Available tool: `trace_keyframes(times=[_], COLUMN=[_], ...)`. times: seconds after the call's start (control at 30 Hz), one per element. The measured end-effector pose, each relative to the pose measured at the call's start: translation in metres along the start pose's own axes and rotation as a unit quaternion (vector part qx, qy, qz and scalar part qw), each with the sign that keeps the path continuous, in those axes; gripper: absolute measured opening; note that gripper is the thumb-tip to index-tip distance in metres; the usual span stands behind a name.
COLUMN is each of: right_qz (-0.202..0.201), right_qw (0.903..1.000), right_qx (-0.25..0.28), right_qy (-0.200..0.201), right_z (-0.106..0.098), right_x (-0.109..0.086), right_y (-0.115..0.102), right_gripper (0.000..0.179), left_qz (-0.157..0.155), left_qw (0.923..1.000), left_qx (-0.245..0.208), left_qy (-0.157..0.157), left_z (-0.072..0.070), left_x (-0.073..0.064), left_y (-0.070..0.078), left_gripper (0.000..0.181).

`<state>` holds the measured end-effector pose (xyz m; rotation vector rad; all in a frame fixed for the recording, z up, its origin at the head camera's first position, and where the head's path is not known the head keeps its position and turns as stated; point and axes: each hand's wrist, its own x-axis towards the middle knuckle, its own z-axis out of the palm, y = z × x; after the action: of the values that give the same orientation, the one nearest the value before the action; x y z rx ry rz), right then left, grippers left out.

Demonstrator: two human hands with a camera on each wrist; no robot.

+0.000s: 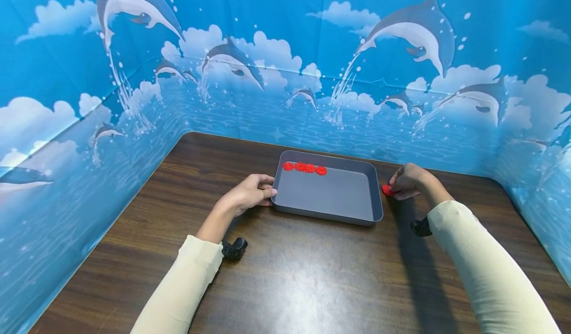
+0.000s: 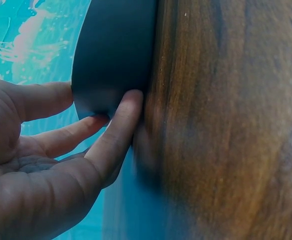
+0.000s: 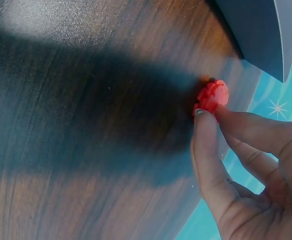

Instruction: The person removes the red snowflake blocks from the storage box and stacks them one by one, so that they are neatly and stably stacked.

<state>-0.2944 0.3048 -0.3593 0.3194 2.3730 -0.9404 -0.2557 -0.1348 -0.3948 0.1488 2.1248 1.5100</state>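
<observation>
A grey rectangular baking tray [image 1: 330, 217] lies on the table. Along its far left inside, several red round pieces with bumpy edges [image 1: 305, 167] form a row, some overlapping. My left hand [image 1: 251, 194] holds the tray's left side near the front corner; in the left wrist view, its fingertips [image 2: 131, 97] press against the dark outer wall. Right of the tray, my right hand [image 1: 407, 180] pinches another red bumpy-edged piece [image 3: 214, 95] between thumb and finger, close to the tabletop. Part of that piece is hidden by the fingers.
The dark wood-grain table [image 1: 285, 284] carries the tray. A blue curtain printed with dolphins [image 1: 276, 111] borders the table at the back and both sides. Each wrist wears a black strapped device, one on the left [image 1: 234, 249] and one on the right [image 1: 421, 227].
</observation>
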Motion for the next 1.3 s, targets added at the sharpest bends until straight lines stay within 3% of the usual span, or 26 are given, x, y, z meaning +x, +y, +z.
trace_keyframes(times=[0.27,0.57,0.8,1.07,1.3], right_qz=[-0.005,-0.042,-0.089,-0.1,-0.1], right_qw=[0.9998,0.9984,0.9949,0.995,0.9932], right_qx=[-0.017,-0.019,-0.032,0.008,-0.049], right_qy=[0.009,0.031,0.036,0.003,-0.031], right_z=[-0.001,0.0,0.017,0.043,0.069], right_x=[-0.003,-0.005,-0.009,0.0,0.009], right_y=[-0.012,-0.039,-0.071,-0.101,-0.118], right_gripper=[0.016,0.015,0.019,0.036,0.045], left_qz=[-0.003,-0.003,-0.002,0.003,0.001], left_qw=[0.9999,0.9999,0.9999,0.9998,0.9998], left_qx=[-0.004,-0.008,-0.011,-0.02,-0.02], left_qy=[0.009,0.011,0.008,0.003,0.0], left_z=[-0.002,-0.007,-0.009,-0.006,-0.003], left_x=[-0.001,-0.001,-0.001,-0.001,-0.001], left_y=[-0.001,-0.002,-0.003,-0.003,-0.001], left_gripper=[0.056,0.056,0.055,0.055,0.054])
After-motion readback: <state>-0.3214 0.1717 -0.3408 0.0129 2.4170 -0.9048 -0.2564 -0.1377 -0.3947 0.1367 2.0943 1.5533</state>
